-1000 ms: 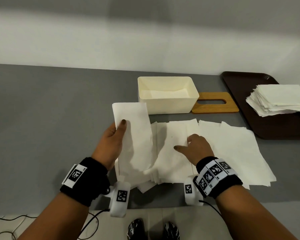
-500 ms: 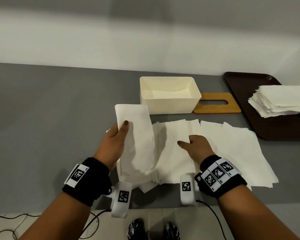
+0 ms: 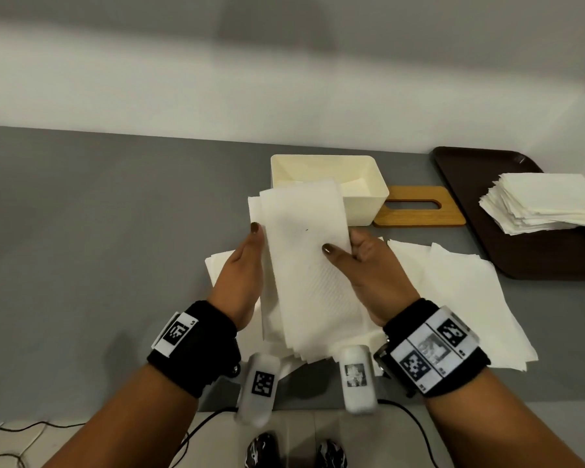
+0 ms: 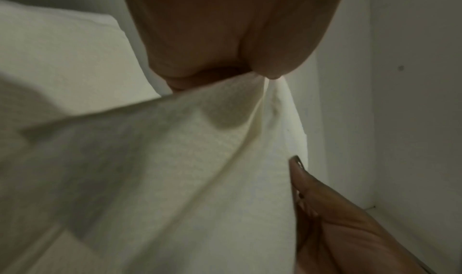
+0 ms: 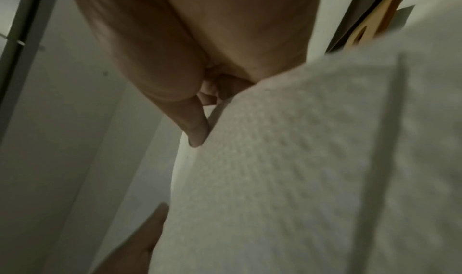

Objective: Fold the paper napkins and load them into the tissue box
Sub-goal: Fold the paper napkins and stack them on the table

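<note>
I hold a stack of folded white napkins [image 3: 306, 265] lifted off the table, long edge pointing away from me. My left hand [image 3: 244, 265] grips its left edge with the thumb on top. My right hand [image 3: 362, 261] grips the right edge, thumb across the top sheet. The stack's far end overlaps the near wall of the open cream tissue box [image 3: 362, 184]. In the left wrist view the napkin stack [image 4: 187, 169] fills the frame under my fingers [image 4: 225, 41]. The right wrist view shows the napkin stack [image 5: 312, 159] against my fingers [image 5: 195, 128].
Unfolded napkins [image 3: 470, 298] lie spread on the grey table [image 3: 98, 231] to the right and under my hands. The wooden slotted lid [image 3: 419, 207] lies right of the box. A brown tray [image 3: 537, 258] at far right carries a pile of napkins [image 3: 547, 201].
My right hand left the flat napkins and took the right edge of the folded stack. Both hands lifted the stack and brought it to the centre, toward the box.
</note>
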Demonstrator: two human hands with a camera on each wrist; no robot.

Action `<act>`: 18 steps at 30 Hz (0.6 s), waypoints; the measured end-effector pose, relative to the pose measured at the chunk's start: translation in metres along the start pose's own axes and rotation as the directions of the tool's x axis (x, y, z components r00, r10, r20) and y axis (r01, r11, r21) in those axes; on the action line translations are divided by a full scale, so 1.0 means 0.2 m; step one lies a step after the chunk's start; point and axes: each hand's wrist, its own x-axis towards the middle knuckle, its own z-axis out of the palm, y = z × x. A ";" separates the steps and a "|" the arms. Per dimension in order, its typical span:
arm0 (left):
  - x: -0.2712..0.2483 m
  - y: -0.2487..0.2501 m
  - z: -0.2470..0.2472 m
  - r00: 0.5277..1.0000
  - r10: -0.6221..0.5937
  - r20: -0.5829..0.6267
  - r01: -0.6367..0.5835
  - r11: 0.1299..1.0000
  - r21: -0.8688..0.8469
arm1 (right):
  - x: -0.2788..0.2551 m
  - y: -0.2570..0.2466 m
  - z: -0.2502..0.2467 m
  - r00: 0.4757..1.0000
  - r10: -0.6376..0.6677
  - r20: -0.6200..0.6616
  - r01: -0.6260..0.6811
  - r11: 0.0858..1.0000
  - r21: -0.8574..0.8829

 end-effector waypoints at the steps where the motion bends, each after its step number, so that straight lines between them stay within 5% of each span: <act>1: -0.01 0.02 0.02 1.000 0.005 0.001 -0.005 1.000 0.000 | 0.01 0.01 0.02 1.000 0.001 -0.012 -0.001 1.000 -0.016; 14: 0.01 -0.04 0.08 0.987 0.133 0.096 -0.127 0.990 -0.063 | 0.01 0.07 0.04 0.976 0.044 -0.213 -0.069 0.991 -0.111; 18: 0.01 -0.03 0.13 0.985 0.123 0.122 -0.115 0.991 -0.069 | -0.01 0.06 0.05 0.986 0.157 -0.054 -0.155 0.987 0.048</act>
